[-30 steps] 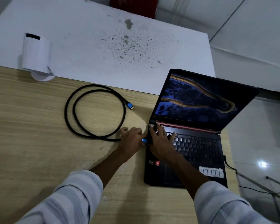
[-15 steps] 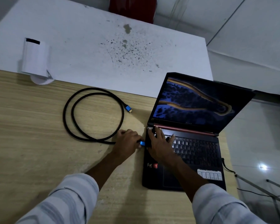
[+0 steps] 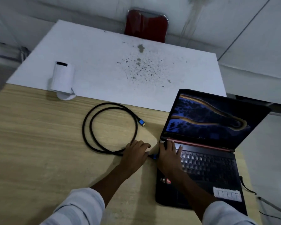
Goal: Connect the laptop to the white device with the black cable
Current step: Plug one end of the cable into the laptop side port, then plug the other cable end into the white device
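Observation:
An open black laptop (image 3: 209,169) with a lit screen sits at the right of the wooden table (image 3: 39,143). A black cable (image 3: 110,127) lies coiled to its left, its free blue plug (image 3: 141,122) pointing right. My left hand (image 3: 135,153) grips the cable's other blue plug (image 3: 153,156) right at the laptop's left side. My right hand (image 3: 169,155) rests flat on the keyboard's left corner. The white device (image 3: 62,78) stands at the far left on the white table (image 3: 120,67).
A red chair (image 3: 146,25) stands behind the white table. A thin dark cord (image 3: 248,189) runs off the laptop's right side to the floor. Bare wood stretches left of the coil.
The view has tilted up, showing the red chair and more of the white table. Both hands stay at the laptop's left side with the plug between them.

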Action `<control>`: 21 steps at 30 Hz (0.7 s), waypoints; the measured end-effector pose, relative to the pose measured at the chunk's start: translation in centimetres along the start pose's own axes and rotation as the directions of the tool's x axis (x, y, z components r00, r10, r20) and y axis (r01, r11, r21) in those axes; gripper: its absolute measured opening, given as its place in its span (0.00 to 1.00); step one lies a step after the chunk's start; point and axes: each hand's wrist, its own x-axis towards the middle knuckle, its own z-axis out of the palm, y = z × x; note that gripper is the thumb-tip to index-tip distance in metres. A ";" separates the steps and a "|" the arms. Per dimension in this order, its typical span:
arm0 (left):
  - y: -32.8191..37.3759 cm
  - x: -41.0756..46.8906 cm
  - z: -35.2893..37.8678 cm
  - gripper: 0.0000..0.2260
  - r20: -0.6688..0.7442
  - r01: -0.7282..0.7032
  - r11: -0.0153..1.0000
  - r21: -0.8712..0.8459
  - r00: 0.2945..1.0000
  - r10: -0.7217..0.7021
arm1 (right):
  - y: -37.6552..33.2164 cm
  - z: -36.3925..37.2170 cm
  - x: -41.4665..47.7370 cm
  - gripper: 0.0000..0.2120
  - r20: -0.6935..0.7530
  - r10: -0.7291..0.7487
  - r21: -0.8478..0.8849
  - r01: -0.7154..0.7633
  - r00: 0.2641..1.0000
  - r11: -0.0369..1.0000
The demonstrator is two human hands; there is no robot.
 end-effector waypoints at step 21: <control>-11.3 -2.5 -4.5 0.11 0.190 0.141 0.946 -0.290 0.978 -0.088 | -8.3 -4.3 11.7 0.06 -0.072 0.083 0.432 -0.044 0.994 0.901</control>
